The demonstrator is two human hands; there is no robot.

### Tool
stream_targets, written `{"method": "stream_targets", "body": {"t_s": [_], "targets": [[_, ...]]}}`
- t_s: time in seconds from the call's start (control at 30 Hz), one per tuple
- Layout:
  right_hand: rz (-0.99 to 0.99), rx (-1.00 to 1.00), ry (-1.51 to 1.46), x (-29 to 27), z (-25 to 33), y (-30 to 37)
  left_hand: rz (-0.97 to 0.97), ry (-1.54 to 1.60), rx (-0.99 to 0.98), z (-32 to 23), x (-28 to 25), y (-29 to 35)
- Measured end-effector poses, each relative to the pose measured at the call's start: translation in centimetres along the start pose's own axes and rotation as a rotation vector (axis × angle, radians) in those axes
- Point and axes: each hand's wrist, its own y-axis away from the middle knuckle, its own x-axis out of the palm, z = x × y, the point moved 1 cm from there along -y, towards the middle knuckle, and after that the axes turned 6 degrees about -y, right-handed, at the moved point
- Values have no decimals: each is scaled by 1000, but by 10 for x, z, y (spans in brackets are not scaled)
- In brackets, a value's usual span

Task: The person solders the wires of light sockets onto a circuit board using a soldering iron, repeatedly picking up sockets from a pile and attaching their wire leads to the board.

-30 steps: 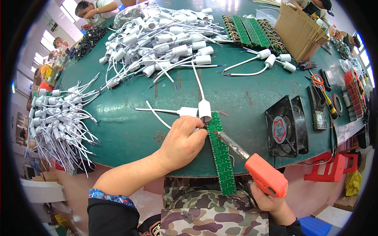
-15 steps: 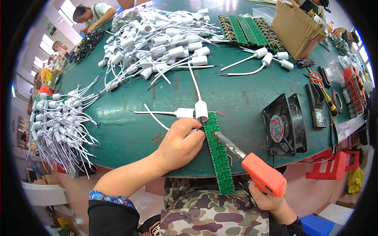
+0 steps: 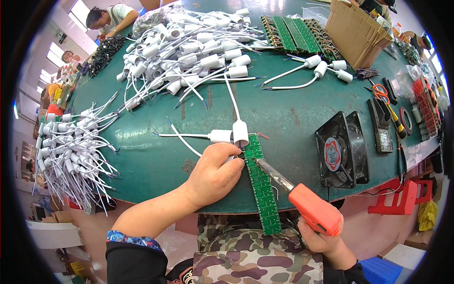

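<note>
A narrow green circuit board strip point(image 3: 263, 184) runs from the table over its near edge toward my lap. My left hand point(image 3: 215, 173) is closed at the strip's left edge, pinching a white lamp holder that the fingers mostly hide; its white cable point(image 3: 183, 138) emerges beyond the hand. Two more white lamp holders, one upright point(image 3: 240, 132) and one lying sideways point(image 3: 220, 136), rest by the strip's far end. In my right hand point(image 3: 318, 236) is a red-handled soldering iron point(image 3: 314, 208), its tip at the strip close to my left fingertips.
White lamp holders with cables lie heaped point(image 3: 189, 52) at the back, with another bunch point(image 3: 73, 151) at left. A black fan point(image 3: 343, 151) stands right of the iron. Beyond are orange-handled scissors point(image 3: 379, 93), a cardboard box point(image 3: 357, 35) and stacked green boards point(image 3: 295, 35). People sit farther off.
The iron's tip and handle have shifted very slightly to the left. My left hand keeps its pinch, moved barely left along with the strip and lamp holders.
</note>
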Motion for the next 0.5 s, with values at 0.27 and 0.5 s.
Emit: {"method": "stream_targets", "body": {"t_s": [0.27,0.5], "targets": [[11,-12,-56,4,-5,-1,10,-41,2,-1,1,0],[12,1,-91,5,-5,-2,9,-42,25,-1,0,0]]}}
